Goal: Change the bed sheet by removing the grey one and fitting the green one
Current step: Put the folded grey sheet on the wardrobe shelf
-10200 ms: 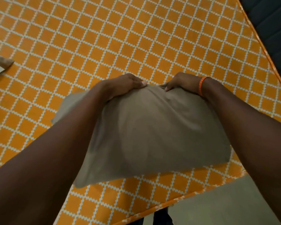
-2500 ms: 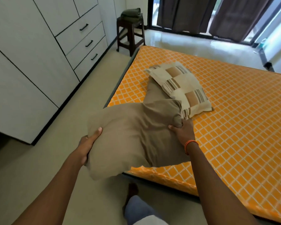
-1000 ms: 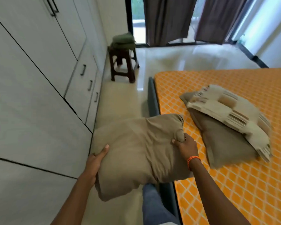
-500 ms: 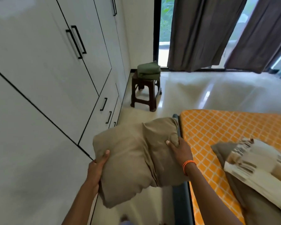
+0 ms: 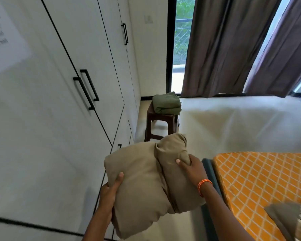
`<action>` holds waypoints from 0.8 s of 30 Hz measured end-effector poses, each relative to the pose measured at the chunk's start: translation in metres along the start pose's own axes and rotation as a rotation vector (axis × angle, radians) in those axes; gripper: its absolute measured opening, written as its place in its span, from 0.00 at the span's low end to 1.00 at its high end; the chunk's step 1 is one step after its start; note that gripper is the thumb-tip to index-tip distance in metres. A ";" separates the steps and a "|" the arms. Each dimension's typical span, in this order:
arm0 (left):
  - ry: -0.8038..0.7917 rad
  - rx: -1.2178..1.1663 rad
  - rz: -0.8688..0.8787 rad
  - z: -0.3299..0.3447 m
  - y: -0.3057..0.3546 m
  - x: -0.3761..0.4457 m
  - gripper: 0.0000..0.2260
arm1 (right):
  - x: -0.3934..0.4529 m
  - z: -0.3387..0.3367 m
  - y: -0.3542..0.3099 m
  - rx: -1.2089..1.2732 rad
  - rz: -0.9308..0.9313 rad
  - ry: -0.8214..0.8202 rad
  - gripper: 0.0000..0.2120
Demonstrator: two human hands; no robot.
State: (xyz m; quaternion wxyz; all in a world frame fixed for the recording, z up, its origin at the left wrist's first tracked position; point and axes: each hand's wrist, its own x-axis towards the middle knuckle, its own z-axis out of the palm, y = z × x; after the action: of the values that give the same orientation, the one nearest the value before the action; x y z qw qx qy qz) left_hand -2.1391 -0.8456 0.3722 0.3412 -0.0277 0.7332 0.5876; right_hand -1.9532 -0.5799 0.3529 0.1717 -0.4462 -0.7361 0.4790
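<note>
I carry the folded grey-brown sheet [image 5: 146, 180] in front of me, above the floor beside the bed. My left hand [image 5: 110, 190] grips its lower left edge, thumb on top. My right hand [image 5: 192, 168], with an orange wristband, pinches a bunched fold on its right side. The folded green sheet [image 5: 167, 103] lies on a dark wooden stool [image 5: 159, 126] ahead, near the window. The bare orange patterned mattress [image 5: 261, 181] is at the lower right.
White wardrobe doors and drawers [image 5: 73, 105] run along the left. Brown curtains [image 5: 224, 46] hang over the window at the back. Pillows [image 5: 290, 218] lie at the mattress's lower right corner. Pale floor stretches between the bed and the stool.
My view has swung up from the bed toward the stool and window. Both hands keep hold of the grey sheet, which has moved off the mattress and closer to the stool.
</note>
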 end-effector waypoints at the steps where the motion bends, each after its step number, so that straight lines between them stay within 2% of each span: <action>1: 0.011 0.021 -0.003 -0.003 0.011 0.019 0.26 | 0.014 0.011 -0.013 0.014 -0.005 -0.005 0.12; 4: 0.019 0.040 0.000 -0.006 0.041 0.059 0.37 | 0.045 0.043 -0.048 0.021 -0.033 -0.048 0.08; 6: 0.034 0.057 0.017 0.001 0.062 0.075 0.38 | 0.070 0.060 -0.078 -0.002 -0.083 -0.085 0.08; 12: 0.184 0.055 0.087 0.025 0.110 0.112 0.30 | 0.140 0.107 -0.137 -0.131 -0.289 -0.199 0.12; 17: 0.371 0.056 0.107 0.042 0.148 0.139 0.30 | 0.197 0.132 -0.193 -0.249 -0.446 -0.313 0.20; 21: 0.431 -0.193 0.055 0.048 0.166 0.156 0.27 | 0.247 0.150 -0.245 -0.329 -0.546 -0.453 0.24; 24: 0.475 -0.339 0.033 0.053 0.178 0.165 0.21 | 0.276 0.171 -0.282 -0.357 -0.633 -0.584 0.22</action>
State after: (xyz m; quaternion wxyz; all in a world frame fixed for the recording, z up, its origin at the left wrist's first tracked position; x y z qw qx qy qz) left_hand -2.3193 -0.6851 0.4301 0.1411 -0.2092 0.6844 0.6840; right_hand -2.3581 -0.4873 0.4640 0.0155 -0.0688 -0.9245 0.3746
